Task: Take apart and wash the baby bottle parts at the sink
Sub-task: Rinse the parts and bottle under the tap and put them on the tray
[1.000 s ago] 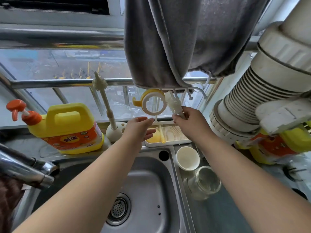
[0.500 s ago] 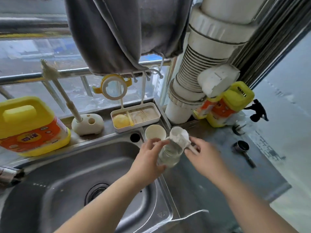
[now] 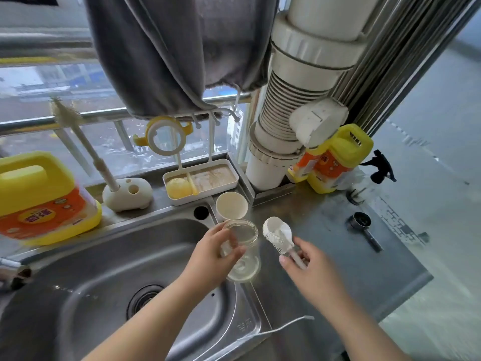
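Note:
A clear glass baby bottle body [image 3: 244,252] with no top stands at the sink's right rim, and my left hand [image 3: 213,256] grips its side. My right hand [image 3: 309,269] holds the handle of a small white silicone brush [image 3: 277,234], whose head is just right of the bottle's open mouth. A white cap [image 3: 231,205] stands open side up behind the bottle. The yellow-and-white collar ring with handles [image 3: 166,135] hangs on the drying rack. A yellow nipple-like part [image 3: 178,188] lies in the rack's tray [image 3: 231,169].
The steel sink [image 3: 109,269] with its drain [image 3: 144,299] fills the lower left. A long bottle brush stands in a white holder [image 3: 127,192]. Yellow detergent jugs sit at the left [image 3: 39,196] and right [image 3: 335,157]. A metal scoop [image 3: 363,226] lies on the counter. White pipe [image 3: 294,100] rises behind.
My right hand took the small brush off the rack and brought it down to the counter. My left hand came down and gripped the glass bottle. The brush head now sits beside the bottle's mouth.

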`<action>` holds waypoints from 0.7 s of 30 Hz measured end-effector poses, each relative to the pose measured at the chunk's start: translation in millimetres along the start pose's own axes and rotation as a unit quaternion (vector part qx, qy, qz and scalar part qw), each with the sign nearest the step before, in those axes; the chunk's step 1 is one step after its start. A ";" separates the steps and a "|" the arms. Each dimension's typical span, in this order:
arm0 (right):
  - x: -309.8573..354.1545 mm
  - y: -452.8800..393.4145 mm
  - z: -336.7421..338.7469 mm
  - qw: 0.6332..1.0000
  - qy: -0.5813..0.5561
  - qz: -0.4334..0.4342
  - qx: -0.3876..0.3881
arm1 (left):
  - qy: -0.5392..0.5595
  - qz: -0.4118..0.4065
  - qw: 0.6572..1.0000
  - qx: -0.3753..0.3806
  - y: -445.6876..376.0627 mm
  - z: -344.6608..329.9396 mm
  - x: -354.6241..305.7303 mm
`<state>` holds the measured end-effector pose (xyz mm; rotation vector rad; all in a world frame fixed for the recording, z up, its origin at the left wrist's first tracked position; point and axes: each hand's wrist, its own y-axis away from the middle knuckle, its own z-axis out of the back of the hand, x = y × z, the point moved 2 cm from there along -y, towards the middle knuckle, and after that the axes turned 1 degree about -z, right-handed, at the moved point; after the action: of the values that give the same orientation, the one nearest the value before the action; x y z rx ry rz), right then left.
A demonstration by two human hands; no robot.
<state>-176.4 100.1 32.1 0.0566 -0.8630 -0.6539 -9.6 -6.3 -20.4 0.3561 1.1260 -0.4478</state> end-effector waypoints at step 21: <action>132.5 69.0 -240.8 0.926 -0.174 -0.028 0.333 | 0.433 0.292 0.818 -0.241 179.6 166.3 89.7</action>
<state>94.4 31.6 -15.3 0.5950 -1.4053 -0.4004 244.4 51.7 -29.2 0.4423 1.8642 0.6272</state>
